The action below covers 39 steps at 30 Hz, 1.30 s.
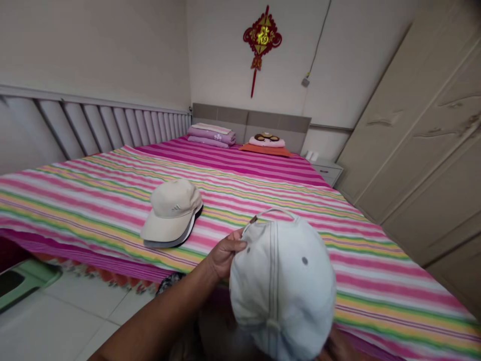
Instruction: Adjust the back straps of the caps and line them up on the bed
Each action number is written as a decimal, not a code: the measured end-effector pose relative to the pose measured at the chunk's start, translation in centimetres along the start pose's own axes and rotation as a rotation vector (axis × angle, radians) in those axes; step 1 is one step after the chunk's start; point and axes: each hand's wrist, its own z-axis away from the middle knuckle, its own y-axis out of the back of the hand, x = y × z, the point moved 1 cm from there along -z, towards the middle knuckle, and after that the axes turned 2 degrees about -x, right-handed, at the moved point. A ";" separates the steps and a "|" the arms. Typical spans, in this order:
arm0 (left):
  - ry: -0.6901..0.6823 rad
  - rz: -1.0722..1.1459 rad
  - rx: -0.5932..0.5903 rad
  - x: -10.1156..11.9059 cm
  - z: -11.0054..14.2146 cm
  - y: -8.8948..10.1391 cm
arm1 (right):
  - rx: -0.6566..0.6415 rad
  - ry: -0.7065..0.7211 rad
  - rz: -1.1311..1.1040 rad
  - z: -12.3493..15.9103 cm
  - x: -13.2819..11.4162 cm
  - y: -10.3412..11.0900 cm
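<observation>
A white baseball cap [289, 281] with seams, small eyelets and a back strap is held up over the front edge of the bed, its crown toward me. My left hand [228, 251] is closed on the cap's rim beside the strap buckle, thumb on the outside. At the cap's lower right, my right hand [338, 346] grips its edge; most of its fingers are hidden behind the cloth. To the left, a cream baseball cap [173, 203] lies on the striped bedspread, stacked over at least one darker-brimmed cap [167, 244].
The bed's striped sheet [376, 271] spreads around the caps. Folded purple bedding [211, 135] and a folded pink item [266, 142] lie near the headboard [274, 128]. A green stool [26, 281] stands at lower left, a wardrobe [421, 130] at right.
</observation>
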 end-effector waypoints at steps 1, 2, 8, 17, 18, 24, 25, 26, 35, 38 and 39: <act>0.022 -0.005 -0.027 -0.2 0.2 -0.2 | -0.004 0.018 0.004 -0.2 -1.0 -0.2; 0.044 -0.012 -0.046 -0.3 0.3 -0.4 | -0.021 0.030 0.008 -0.4 -2.0 -0.7; 0.207 -0.130 -0.067 -1.1 1.1 -0.6 | -0.391 0.224 0.295 -1.3 -7.0 -7.1; 0.341 -0.192 -0.186 -0.4 2.1 -0.8 | -0.248 0.205 0.211 -1.7 -6.6 -9.5; 0.339 -0.168 -0.193 -0.4 2.0 -0.8 | -0.243 0.201 0.214 -1.7 -6.6 -9.5; 0.325 -0.171 -0.103 -0.7 1.9 -1.1 | -0.244 0.192 0.281 -2.0 -6.5 -9.1; 0.316 -0.196 -0.070 -0.7 1.8 -1.2 | -0.267 0.184 0.304 -2.0 -6.6 -9.1; 0.308 -0.224 -0.038 -0.8 1.8 -1.3 | -0.292 0.178 0.333 -2.0 -6.6 -9.2; 0.334 -0.345 0.004 -1.1 1.9 -1.4 | -0.386 0.169 0.462 -1.6 -7.2 -10.7; 0.341 -0.332 0.005 -1.3 2.0 -1.6 | -0.406 0.152 0.418 -1.6 -6.9 -10.9; 0.338 -0.325 0.008 -1.3 2.0 -1.8 | -0.412 0.145 0.399 -1.7 -6.7 -11.0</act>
